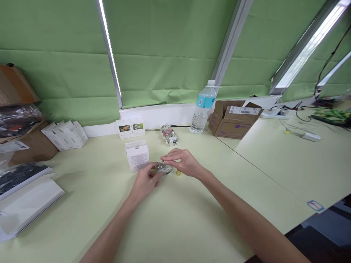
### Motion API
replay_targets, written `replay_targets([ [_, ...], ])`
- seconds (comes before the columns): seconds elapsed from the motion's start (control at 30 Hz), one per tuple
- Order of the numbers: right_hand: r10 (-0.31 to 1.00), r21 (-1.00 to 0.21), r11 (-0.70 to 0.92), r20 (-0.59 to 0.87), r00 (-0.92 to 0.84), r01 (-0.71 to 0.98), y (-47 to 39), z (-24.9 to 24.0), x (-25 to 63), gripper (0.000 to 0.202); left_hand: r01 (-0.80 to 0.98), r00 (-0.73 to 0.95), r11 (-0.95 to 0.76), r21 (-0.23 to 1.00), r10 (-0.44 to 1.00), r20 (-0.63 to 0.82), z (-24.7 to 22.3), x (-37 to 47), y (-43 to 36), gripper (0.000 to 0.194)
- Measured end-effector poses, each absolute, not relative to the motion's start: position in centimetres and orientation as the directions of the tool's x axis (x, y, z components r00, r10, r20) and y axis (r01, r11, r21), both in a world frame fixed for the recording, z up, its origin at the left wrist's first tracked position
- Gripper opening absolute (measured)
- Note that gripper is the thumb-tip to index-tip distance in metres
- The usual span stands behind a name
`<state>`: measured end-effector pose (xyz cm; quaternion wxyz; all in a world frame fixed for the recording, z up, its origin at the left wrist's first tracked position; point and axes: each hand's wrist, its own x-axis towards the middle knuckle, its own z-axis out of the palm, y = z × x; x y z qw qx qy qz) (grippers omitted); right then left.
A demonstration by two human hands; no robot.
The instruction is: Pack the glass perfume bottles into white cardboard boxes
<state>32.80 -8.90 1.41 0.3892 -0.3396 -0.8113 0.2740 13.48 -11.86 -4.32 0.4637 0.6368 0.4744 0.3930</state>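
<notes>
Low over the table, my left hand is closed around the side of a small rounded glass bottle, which looks like a perfume bottle. The fingertips of my right hand pinch at the bottle's top, where a bit of gold colour shows; exactly what they grip is too small to make out. Just below my right hand stands a small gold cap. Close by my left hand, a white box with printed text stands upright. Behind my hands are several more glass bottles in a row.
Two white picture boxes stand by the wall. A large water bottle and an open cardboard box are at the back right. More white boxes, a brown carton and a white tray occupy the left.
</notes>
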Motion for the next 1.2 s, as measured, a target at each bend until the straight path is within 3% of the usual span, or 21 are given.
replay_targets([
  [0.33,0.684,-0.543,0.728,0.530,-0.501,0.419,-8.8,0.7,32.8,0.019,0.246,0.243,-0.134,0.960,0.967,0.072,-4.5,13.5,-11.8,0.041],
  [0.63,0.724,-0.597,0.682,0.469,-0.506,0.423,-9.3,1.2,33.0,0.022,0.245,0.242,-0.138,0.960,0.967,0.078,-4.6,13.5,-11.7,0.041],
  [0.93,0.743,-0.493,0.668,0.478,-0.469,0.557,-10.1,2.9,33.8,0.031,0.230,0.236,-0.128,0.965,0.969,0.073,-4.5,13.5,-11.8,0.041],
  [1.2,0.881,-0.449,0.443,0.057,-0.470,0.776,-9.0,1.4,36.7,0.030,0.180,0.260,-0.095,0.979,0.965,0.046,-4.7,13.6,-11.8,0.043],
])
